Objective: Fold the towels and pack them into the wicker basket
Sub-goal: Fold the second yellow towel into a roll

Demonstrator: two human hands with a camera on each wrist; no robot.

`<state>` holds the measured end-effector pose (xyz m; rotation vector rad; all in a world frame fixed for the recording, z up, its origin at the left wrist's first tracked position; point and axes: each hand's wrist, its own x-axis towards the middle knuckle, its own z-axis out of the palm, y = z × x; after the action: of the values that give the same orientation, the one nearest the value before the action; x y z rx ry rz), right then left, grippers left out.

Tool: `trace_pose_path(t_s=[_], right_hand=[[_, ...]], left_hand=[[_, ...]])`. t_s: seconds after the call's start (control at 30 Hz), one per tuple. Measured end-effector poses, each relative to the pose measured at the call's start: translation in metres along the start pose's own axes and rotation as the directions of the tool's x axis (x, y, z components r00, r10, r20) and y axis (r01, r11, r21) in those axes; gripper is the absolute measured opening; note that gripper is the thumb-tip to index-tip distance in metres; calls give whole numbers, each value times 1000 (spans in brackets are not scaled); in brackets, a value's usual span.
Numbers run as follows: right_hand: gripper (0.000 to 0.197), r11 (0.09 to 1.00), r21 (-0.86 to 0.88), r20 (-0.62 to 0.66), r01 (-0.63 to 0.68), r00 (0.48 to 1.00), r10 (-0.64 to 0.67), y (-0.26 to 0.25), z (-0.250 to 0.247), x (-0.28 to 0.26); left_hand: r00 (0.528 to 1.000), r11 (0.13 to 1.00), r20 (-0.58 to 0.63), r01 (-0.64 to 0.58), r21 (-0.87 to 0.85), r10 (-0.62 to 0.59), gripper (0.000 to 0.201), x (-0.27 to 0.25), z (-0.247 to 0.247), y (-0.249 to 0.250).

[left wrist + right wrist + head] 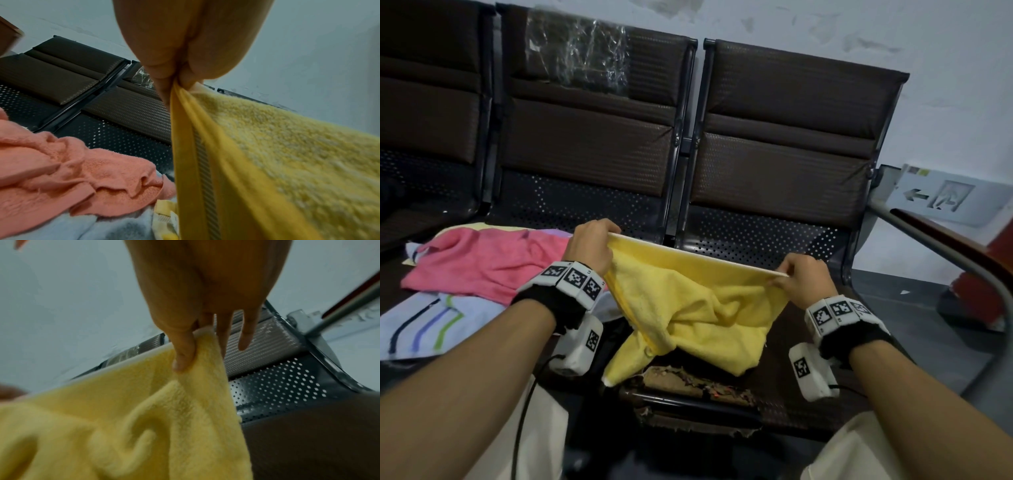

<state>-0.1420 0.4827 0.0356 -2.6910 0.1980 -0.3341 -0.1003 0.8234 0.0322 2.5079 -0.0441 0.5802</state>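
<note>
The yellow towel is stretched by its top edge across the middle of the head view, probably so that the edge is straight and the corners can be matched for a first fold; the rest hangs down crumpled toward the lower centre, over a worn brown seat. The left hand grips one corner, fingers curled over the hem; in the left wrist view the cloth comes out from between the closed fingers and runs down to the right. The right hand pinches the other corner between thumb and forefinger; its other fingers hang straight, clear of the cloth. A pink towel and a striped towel lie unfolded at the left; no basket is in view.
</note>
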Motion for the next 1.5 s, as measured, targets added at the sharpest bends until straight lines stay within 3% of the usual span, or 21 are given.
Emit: trace_pose_path(t_s=[0.1,0.27,0.43,0.67,0.83,1.0,1.07,1.13,1.23,1.37,1.5], right_hand=[[22,983,170,-60,-69,995,80,8,-2,2],[2,904,407,-155,-129,966,208,9,-15,5],[22,767,637,-302,-81,889,345,-7,-46,9],[25,779,625,-499,59,797,340,-41,-123,9],[47,810,550,-651,203,712,264,-60,-179,8],[36,838,535,-572,107,776,266,-48,-167,4],[21,819,573,-502,44,808,308,-39,-151,4],[22,794,606,-434,-36,822,369,-29,-132,5],[28,751,643,-350,-149,815,461,-17,-103,8],[27,651,717,-213,-250,811,546,-1,-66,13],[24,591,752,-115,-292,825,553,9,-33,17]], left_hand=[[999,1000,26,20,16,-21,33,0,1,0],[998,989,32,54,-140,-50,18,-3,-4,15],[995,944,-4,90,-316,-96,19,-7,-18,44],[977,925,-210,-100,-368,22,20,12,-86,96],[917,879,-388,-257,-400,92,18,26,-133,126],[971,906,-233,-151,-397,59,18,27,-114,114],[988,889,-153,-53,-455,-19,16,25,-95,106],[993,840,-50,67,-539,-111,12,24,-77,101],[974,726,75,208,-655,-212,11,20,-47,94],[945,624,163,311,-717,-284,14,18,-11,86],[905,521,242,402,-753,-349,24,12,16,84]])
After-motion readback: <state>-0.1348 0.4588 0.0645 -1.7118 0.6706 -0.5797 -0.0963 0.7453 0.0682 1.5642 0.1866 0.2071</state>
